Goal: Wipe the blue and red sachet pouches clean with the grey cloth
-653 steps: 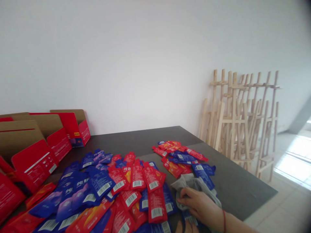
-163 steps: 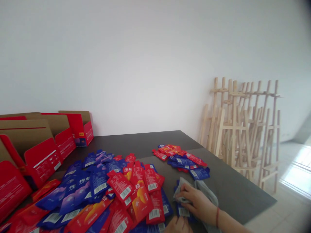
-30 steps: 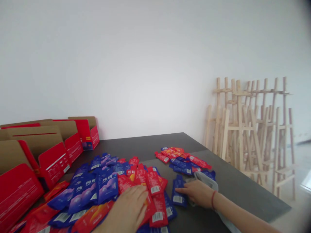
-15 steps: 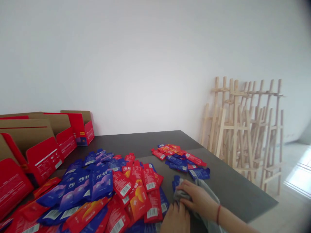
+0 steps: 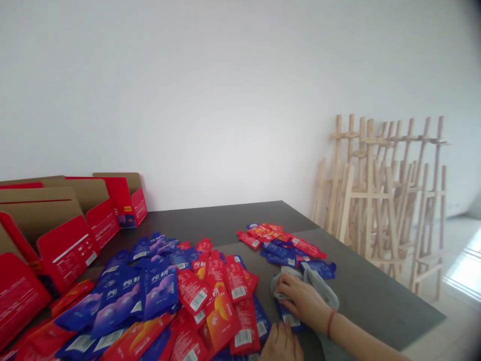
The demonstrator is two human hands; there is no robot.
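My right hand [image 5: 306, 303] is closed on a grey cloth [image 5: 319, 288], pressing it on the upper part of a blue pouch [image 5: 291, 319] that lies on the dark table. The cloth's loose part trails below my wrist, and the pouch's barcode end shows beneath my hand. At the bottom edge of the view, my left hand [image 5: 281, 345] has its fingers closed together at the near end of that pouch. Left of my hands spreads a big heap of red pouches [image 5: 221, 318] and blue pouches [image 5: 160, 286]. Beyond them lies a smaller mixed pile [image 5: 278, 248].
Open red cardboard boxes [image 5: 69, 245] line the left side of the dark table [image 5: 210, 220]. A white wall [image 5: 225, 100] stands behind it. Wooden easels [image 5: 372, 200] lean together past the table's right edge.
My right hand and the cloth have moved slightly right, baring the pouch's barcode end. My left hand has shifted slightly right and down. The whole view has turned a little.
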